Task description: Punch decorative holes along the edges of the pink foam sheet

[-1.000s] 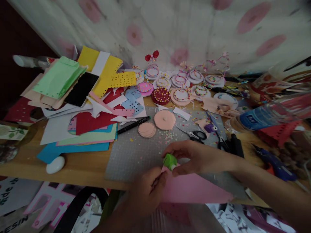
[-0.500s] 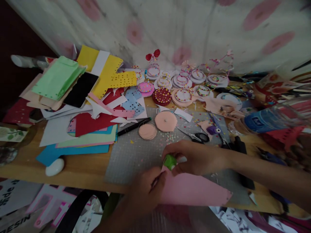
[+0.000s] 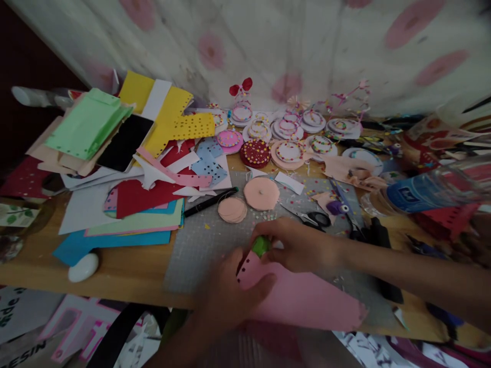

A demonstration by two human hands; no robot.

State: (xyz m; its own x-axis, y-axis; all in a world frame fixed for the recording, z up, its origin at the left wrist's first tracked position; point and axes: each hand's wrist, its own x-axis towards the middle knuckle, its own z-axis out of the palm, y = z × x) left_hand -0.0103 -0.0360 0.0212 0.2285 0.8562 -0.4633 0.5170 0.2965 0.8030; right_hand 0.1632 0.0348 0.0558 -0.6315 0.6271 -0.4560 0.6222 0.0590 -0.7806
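Observation:
My left hand (image 3: 238, 291) grips a sheet of pink paper (image 3: 307, 296) near its left end, thumb on top. A short row of small dark punched holes runs along that end of the sheet. In my right hand (image 3: 295, 245) is a small green craft punch (image 3: 261, 246), set at the sheet's upper left corner; my fingers cover part of it. Just beyond lie a peach paper disc (image 3: 262, 193), a stack of smaller peach circles (image 3: 232, 209) and black-handled scissors (image 3: 318, 220). Beneath is a grey cutting mat (image 3: 203, 250), sprinkled with tiny paper bits.
Several decorated round paper pieces (image 3: 256, 153) stand along the wall. Coloured sheets, a phone (image 3: 126, 142) and a black pen (image 3: 210, 202) are on the left. A plastic bottle (image 3: 418, 191) lies at right. A white egg-shaped object (image 3: 83, 267) sits near the front edge.
My left hand has shifted its hold, its thumb now further right over the paper, and the punched holes show. The punch has moved slightly left and up along the edge.

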